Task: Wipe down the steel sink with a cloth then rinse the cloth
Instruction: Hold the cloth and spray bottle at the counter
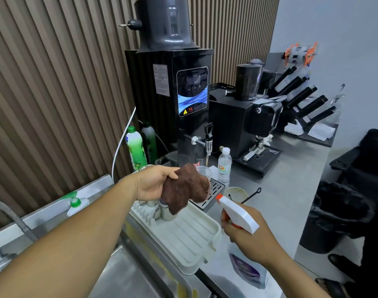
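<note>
At frame centre the left hand [150,183] is pinching the brown cloth [183,188] up to face the spray bottle [239,216] the right hand [246,235] is gripping — apparently to wet it before wiping the sink [140,276].

My feed shows 2 arms and 2 hands, all uncovered. The left hand [153,183] and right hand [246,237] are bare, and each forearm is bare right out to the frame edge. The left forearm [76,244] looks long and smooth. It broadens heavily toward the lower-left corner under the wide lens and has a faint crease at the wrist. The right forearm [291,274] shows less of its length and appears slimmer. The right hand's knuckles read as low ridges. I cannot make out nail detail on either hand, since the fingertips are blurred or hidden.
</note>
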Demonstrator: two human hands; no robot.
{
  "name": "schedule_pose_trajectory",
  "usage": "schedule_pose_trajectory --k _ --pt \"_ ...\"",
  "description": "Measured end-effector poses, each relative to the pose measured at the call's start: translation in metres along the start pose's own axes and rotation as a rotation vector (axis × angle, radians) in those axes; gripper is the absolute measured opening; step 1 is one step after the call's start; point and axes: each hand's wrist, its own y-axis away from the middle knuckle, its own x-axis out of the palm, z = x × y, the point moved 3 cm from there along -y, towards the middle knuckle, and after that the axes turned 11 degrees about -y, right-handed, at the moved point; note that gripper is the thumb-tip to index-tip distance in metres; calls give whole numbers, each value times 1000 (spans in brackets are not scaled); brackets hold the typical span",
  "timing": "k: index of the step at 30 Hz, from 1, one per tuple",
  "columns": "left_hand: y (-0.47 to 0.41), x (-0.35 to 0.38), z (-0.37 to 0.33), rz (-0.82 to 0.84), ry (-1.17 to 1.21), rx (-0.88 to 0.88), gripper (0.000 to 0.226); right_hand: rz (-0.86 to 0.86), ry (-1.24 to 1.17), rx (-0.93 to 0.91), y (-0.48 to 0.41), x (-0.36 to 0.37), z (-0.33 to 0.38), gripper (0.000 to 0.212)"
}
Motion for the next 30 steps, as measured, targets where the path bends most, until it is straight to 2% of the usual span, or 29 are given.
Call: schedule_pose_trajectory --k 4,10,13,18,23,28,30 --pt "4 -1 -1 20 -8 4 48 -18 -30 4 -1 -1 3 20" --pt "8 -4 -4 26 1 6 48 -50 -19 -21 -5 -3 2 3" --pt "9 -6 -6 24 -2 10 50 -39 -40 -4 -5 -3 4 15" --pt "9 -10 -12 14 5 16 49 -63 -5 13 -5 -5 -6 2" --pt "9 -9 -16 14 -5 22 48 -65 17 62 -3 -8 -11 19" --pt "5 -9 -18 -3 -15 18 46 -15 30 13 0 -5 -7 6" --pt "4 -9 -18 -11 -23 19 46 1 41 4 1 -4 -6 15"
